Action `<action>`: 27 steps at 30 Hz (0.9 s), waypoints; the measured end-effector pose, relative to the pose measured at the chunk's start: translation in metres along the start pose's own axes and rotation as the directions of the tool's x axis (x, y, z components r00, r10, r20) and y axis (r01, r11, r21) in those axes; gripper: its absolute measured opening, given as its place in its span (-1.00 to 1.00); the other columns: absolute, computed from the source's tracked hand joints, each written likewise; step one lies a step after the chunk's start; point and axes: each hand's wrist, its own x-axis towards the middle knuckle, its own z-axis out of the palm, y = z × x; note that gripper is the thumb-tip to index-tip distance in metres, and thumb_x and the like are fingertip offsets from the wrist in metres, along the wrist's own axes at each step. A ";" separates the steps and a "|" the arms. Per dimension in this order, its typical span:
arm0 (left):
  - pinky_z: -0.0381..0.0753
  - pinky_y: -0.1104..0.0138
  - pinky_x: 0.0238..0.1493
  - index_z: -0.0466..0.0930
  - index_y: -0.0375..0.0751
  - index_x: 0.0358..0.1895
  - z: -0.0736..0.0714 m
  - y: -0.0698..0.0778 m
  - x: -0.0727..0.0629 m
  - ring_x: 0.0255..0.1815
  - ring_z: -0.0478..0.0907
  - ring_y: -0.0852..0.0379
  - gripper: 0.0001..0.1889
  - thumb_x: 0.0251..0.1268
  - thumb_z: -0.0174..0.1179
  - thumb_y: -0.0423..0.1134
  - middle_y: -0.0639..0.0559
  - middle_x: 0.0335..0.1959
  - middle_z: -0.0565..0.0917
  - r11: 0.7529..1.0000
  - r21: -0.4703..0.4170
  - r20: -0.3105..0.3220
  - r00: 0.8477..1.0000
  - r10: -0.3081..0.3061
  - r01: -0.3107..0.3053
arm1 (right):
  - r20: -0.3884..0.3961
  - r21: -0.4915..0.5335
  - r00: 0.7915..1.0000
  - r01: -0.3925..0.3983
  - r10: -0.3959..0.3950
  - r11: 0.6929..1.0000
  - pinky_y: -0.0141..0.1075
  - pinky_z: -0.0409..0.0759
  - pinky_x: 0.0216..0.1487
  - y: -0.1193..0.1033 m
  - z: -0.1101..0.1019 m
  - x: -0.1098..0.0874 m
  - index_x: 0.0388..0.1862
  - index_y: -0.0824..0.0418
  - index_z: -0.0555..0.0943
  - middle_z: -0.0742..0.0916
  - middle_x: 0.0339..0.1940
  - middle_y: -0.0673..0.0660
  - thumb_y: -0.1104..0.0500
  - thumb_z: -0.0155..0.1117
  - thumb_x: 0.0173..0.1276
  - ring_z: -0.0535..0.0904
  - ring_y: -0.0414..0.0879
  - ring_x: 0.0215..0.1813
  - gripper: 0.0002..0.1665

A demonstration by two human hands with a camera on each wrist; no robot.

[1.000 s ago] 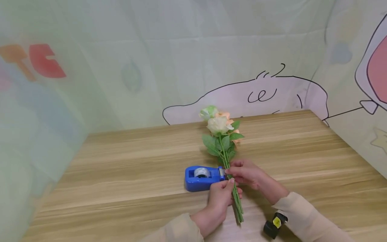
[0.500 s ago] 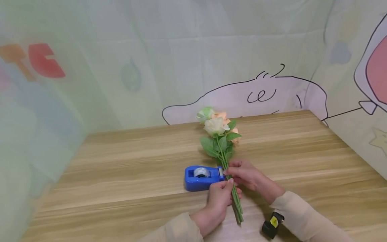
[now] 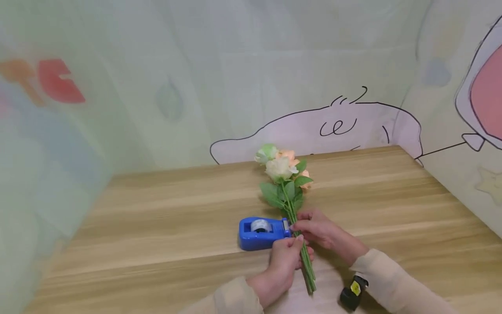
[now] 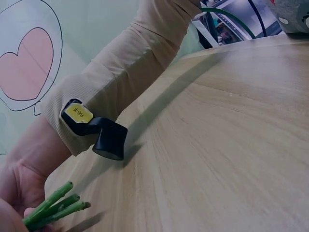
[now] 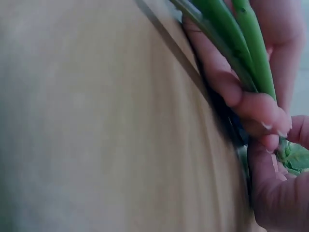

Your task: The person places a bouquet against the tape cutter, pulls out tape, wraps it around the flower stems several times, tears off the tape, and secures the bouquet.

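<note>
A bunch of artificial flowers [image 3: 280, 169], with white, green and peach blooms and green leaves, slants over the table. My left hand [image 3: 284, 261] grips its stems [image 3: 307, 272] around the middle, thumb on top. Just above, my right hand [image 3: 319, 229] pinches the stems below the leaves, fingertips right at the cutter end of a blue tape dispenser [image 3: 260, 241]. In the right wrist view, the left fingers [image 5: 260, 108] curl under the stems, close to the right fingers [image 5: 275, 193]. Cut stem ends [image 4: 63, 205] stick out past the left hand in the left wrist view.
The wooden table [image 3: 164, 218] meets a printed cloth backdrop [image 3: 157, 65] behind and at both sides. A black wrist camera [image 3: 351, 298] with a yellow label hangs at the right cuff. In the left wrist view, a grey object [image 4: 294, 17] stands at the table's far edge.
The blooms shift slightly left, then hardly move. Both hands keep their hold on the stems beside the dispenser; the right forearm moves slightly left. The head view tips a little.
</note>
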 end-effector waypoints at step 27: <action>0.61 0.19 -0.11 0.51 -0.53 -0.04 -0.002 0.010 -0.008 -0.19 0.65 -0.05 -0.65 0.41 0.00 -0.23 -0.19 -0.30 0.69 0.996 -0.072 0.218 0.975 -0.031 0.048 | 0.229 0.032 0.969 0.091 -0.096 0.995 -0.38 0.60 -0.26 -0.026 -0.022 -0.020 -0.06 0.68 0.38 0.70 -0.42 0.07 0.42 0.08 0.25 0.62 -0.18 -0.33 -0.66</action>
